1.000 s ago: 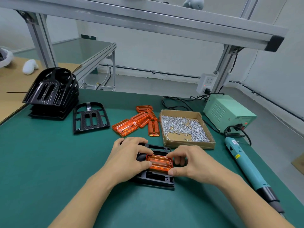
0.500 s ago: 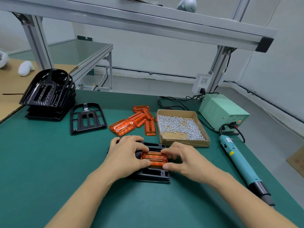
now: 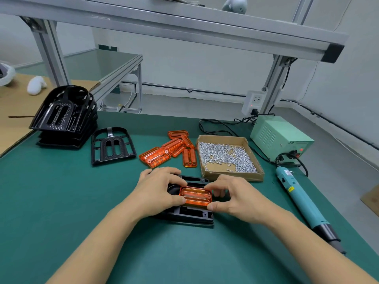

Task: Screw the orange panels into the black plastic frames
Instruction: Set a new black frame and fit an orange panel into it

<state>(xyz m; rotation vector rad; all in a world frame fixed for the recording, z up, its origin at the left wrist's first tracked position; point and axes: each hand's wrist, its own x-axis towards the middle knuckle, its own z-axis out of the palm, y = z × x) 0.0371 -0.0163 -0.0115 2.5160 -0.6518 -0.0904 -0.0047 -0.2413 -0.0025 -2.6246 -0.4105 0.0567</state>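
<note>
Both hands, left (image 3: 159, 189) and right (image 3: 231, 196), pinch orange panel (image 3: 195, 196) atop black frame (image 3: 191, 215), just before screw box (image 3: 228, 178). Risk: panel seated skewed, so screw holes misalign.

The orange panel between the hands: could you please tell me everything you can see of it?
The orange panel is a translucent, glossy, rounded rectangle with lengthwise ribs, apparently plastic. It lies flat on the black frame near the mat's front. The left hand pinches its left end and the right hand its right end. No screws are visible in it.
</note>
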